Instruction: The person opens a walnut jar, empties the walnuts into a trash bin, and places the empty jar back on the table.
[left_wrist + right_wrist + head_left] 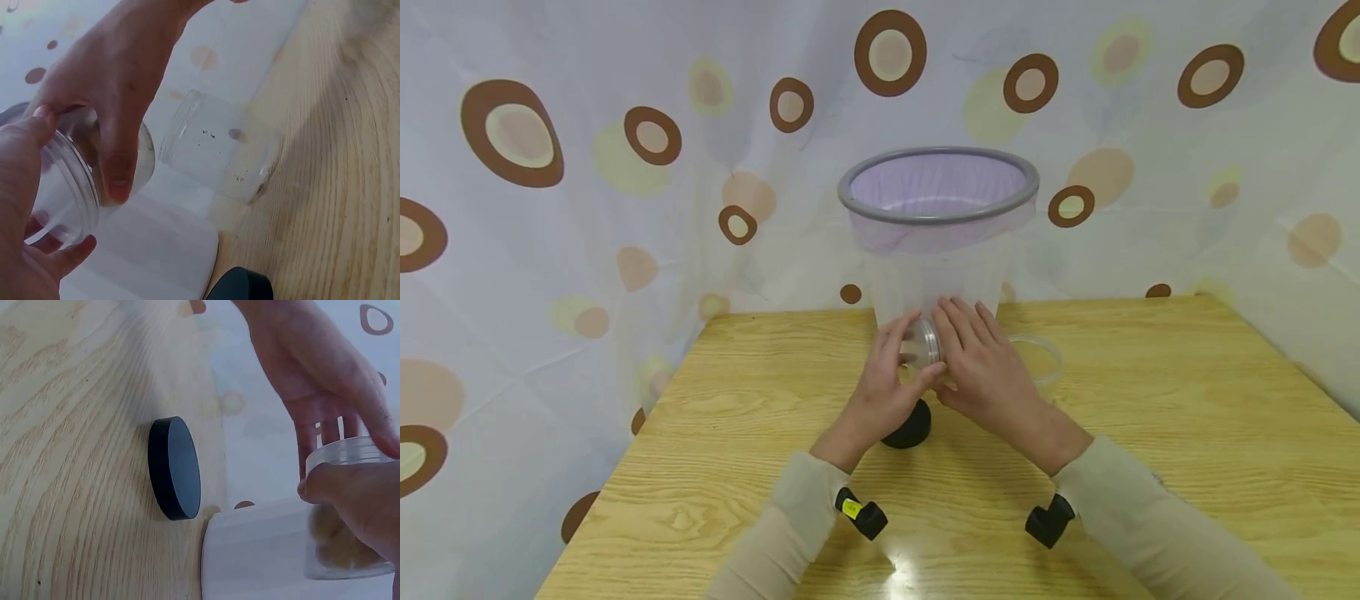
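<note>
Between the two hands is a clear jar [337, 544], tilted, with brown contents showing through its wall. My left hand [883, 387] holds it at the ridged rim [931, 342], the thumb on one side and fingertips on the other. The right hand [988, 371] grips the jar's body, with its thumb across the wall in the left wrist view. Fingers hide part of the jar in every view. Below the hands, a round black lid [908, 425] lies flat on the table. A second clear jar [219, 150] stands upright beside them, partly behind the right hand in the head view.
Behind the hands a translucent bin [940, 275] with a grey rim and a purple liner stands at the back of the wooden table [745, 467]. A curtain [625, 200] patterned with brown and beige circles closes off the back and sides.
</note>
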A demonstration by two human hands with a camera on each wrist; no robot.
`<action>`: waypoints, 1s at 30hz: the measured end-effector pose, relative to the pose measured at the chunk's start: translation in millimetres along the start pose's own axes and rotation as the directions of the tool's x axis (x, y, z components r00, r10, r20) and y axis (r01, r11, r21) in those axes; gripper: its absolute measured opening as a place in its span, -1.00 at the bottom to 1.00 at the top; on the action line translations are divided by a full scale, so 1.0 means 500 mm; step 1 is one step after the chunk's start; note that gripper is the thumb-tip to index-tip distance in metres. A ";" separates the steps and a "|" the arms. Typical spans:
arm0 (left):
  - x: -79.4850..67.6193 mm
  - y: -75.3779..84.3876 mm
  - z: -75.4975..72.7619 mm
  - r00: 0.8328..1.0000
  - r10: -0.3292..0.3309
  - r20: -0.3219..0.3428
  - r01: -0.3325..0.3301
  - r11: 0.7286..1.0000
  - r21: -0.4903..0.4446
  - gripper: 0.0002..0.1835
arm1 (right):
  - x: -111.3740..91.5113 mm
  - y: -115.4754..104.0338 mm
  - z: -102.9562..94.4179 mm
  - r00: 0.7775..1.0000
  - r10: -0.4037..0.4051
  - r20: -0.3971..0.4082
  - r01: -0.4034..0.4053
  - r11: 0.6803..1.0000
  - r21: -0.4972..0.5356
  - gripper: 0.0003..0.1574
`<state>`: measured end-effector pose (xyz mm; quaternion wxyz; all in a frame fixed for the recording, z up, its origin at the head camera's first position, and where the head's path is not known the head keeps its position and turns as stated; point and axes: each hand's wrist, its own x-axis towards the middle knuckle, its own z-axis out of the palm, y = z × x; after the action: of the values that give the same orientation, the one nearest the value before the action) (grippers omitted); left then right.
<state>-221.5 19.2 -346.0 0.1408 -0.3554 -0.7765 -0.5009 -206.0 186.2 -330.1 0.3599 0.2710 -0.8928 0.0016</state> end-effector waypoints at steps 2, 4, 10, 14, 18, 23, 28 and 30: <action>-0.002 0.020 -0.003 0.999 -0.052 0.000 0.052 0.997 -0.064 -0.28 | 0.000 0.000 0.001 1.000 -0.009 -0.024 0.009 1.000 -0.016 0.31; -0.005 0.039 -0.006 0.994 -0.104 0.013 0.105 0.987 -0.119 -0.30 | -0.001 -0.001 0.001 0.999 -0.014 -0.029 0.013 1.000 -0.029 0.33; -0.008 0.028 -0.001 0.987 -0.152 0.055 0.157 0.983 -0.095 -0.32 | -0.003 -0.007 -0.006 1.000 -0.007 0.029 0.007 1.000 -0.022 0.28; -0.004 -0.009 0.012 0.998 -0.041 0.043 0.038 0.997 0.062 -0.34 | -0.001 -0.010 -0.012 0.999 0.000 0.042 -0.001 1.000 0.015 0.19; -0.002 -0.024 0.020 0.995 0.097 0.006 -0.095 0.963 0.251 -0.34 | 0.004 -0.013 -0.018 0.999 0.001 0.040 -0.003 0.999 0.048 0.08; -0.003 -0.031 0.031 0.981 0.191 -0.030 -0.163 0.899 0.407 -0.27 | 0.008 -0.016 -0.023 1.000 -0.024 -0.004 0.025 0.995 0.099 -0.09; 0.001 -0.035 0.037 0.970 0.233 -0.071 -0.168 0.850 0.499 -0.29 | 0.011 -0.017 -0.027 0.999 -0.033 -0.015 0.034 0.989 0.142 -0.21; 0.003 -0.036 0.038 0.968 0.237 -0.088 -0.159 0.841 0.516 -0.34 | 0.013 -0.017 -0.027 1.000 -0.025 0.001 0.025 0.988 0.151 -0.23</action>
<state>-232.4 32.3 -365.9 0.3371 -0.3465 -0.8268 -0.2877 -197.0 178.5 -317.5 0.3373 0.3085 -0.8871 0.0644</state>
